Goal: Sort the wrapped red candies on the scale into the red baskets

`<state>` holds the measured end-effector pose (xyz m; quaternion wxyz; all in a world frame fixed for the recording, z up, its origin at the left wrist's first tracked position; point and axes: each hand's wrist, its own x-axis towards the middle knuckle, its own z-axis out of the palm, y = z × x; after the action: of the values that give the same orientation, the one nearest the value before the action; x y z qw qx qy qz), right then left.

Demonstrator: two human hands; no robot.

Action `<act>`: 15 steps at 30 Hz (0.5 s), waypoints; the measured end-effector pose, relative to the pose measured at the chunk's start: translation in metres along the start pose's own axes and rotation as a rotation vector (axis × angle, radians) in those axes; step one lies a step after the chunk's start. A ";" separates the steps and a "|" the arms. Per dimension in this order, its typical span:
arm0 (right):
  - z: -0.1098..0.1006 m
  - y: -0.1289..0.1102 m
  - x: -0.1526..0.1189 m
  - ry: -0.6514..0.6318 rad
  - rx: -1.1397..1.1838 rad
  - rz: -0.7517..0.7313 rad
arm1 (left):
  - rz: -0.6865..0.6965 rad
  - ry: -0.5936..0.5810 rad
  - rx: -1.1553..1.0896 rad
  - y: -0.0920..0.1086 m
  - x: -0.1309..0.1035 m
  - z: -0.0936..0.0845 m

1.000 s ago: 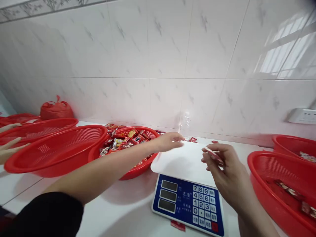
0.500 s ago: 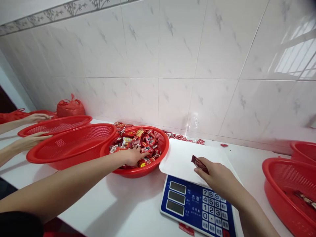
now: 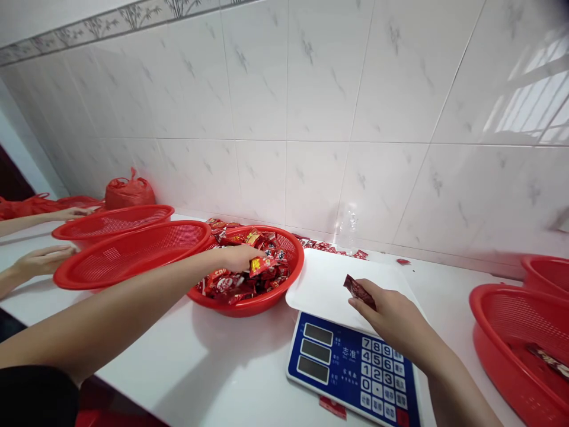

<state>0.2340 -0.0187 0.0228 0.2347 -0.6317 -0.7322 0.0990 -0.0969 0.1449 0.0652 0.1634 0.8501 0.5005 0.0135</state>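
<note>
My left hand (image 3: 242,258) is above the pile in a red mesh basket (image 3: 293,279), closed on a small red and yellow snack packet (image 3: 261,266). Many wrapped snack packets (image 3: 231,284), mostly red, lie heaped beneath it. My right hand (image 3: 387,302) pinches a dark red snack packet (image 3: 357,292) over the white pan (image 3: 320,284) of a digital scale. Below the pan is the scale's blue keypad panel (image 3: 347,362), with its displays dark. My right wrist hides some of the keys.
Red baskets (image 3: 128,261) stand at left, beside another person's hands (image 3: 42,261). A tied red bag (image 3: 130,191) sits by the wall. A clear plastic bottle (image 3: 348,230) and small red packets (image 3: 317,244) lie behind the scale. Another basket (image 3: 493,320) holds a packet at right.
My left hand has risen from the pile with a red and yellow packet. My right hand keeps its packet in place. The other person's nearer hand has moved off the basket rim, leftward.
</note>
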 end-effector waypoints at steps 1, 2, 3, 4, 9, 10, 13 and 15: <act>0.000 0.000 0.000 0.003 0.001 0.000 | 0.000 0.000 -0.033 0.001 0.002 -0.006; 0.000 0.001 0.000 0.007 0.002 0.000 | 0.001 -0.006 -0.062 0.003 0.003 -0.011; -0.001 0.001 0.000 0.010 0.002 0.001 | 0.000 -0.012 -0.090 0.006 0.005 -0.016; -0.001 0.002 0.000 0.013 0.002 0.002 | -0.002 -0.009 -0.114 0.009 0.007 -0.020; -0.002 0.002 0.001 0.030 0.005 0.002 | 0.013 -0.019 -0.409 0.039 0.012 -0.022; -0.002 0.002 0.001 0.035 0.004 0.002 | 0.020 -0.040 -0.529 0.047 0.013 -0.019; -0.005 0.002 0.000 0.040 -0.008 0.024 | 0.056 -0.095 -0.794 0.074 0.018 -0.007; -0.007 0.003 0.000 0.043 -0.019 0.053 | 0.111 -0.130 -0.864 0.090 0.023 0.002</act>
<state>0.2401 -0.0190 0.0280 0.2418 -0.6550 -0.7109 0.0846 -0.0089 0.1237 0.0866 0.5341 0.7285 0.3910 0.1768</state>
